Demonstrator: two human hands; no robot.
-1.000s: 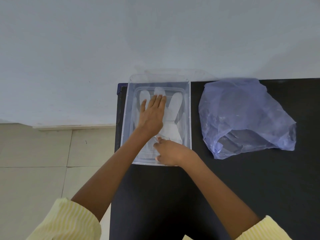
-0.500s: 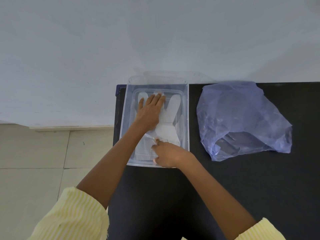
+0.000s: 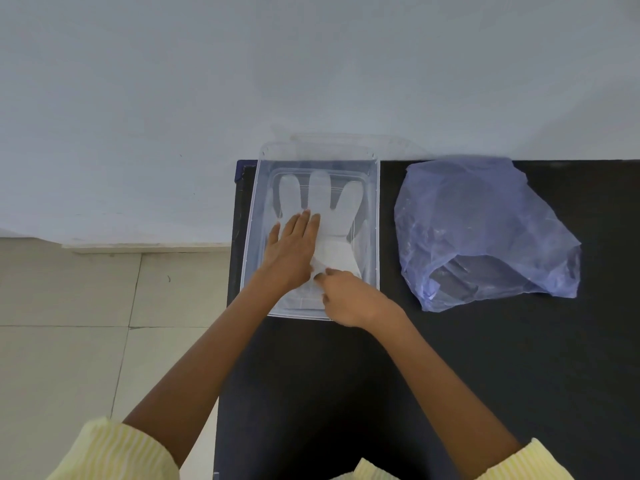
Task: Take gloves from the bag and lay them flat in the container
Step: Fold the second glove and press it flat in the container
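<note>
A translucent white glove (image 3: 329,220) lies fingers-away inside the clear plastic container (image 3: 375,237) at the far left corner of the black counter (image 3: 485,358). The left hand (image 3: 294,247) is spread open, palm down on the glove's palm area; the right hand (image 3: 349,299) is curled at the cuff end, fingertips pinched on the thin material near the container's near wall. The blue plastic bag (image 3: 485,230) sits well apart to the right, its mouth open toward the person — what remains inside cannot be told. The risk, as I judge it: the filmy glove may cling to the skin and lift or wrinkle as either hand leaves, or the pinched cuff may fold under — undoing the flat lay. No brand, label or writing is readable anywhere.
</note>
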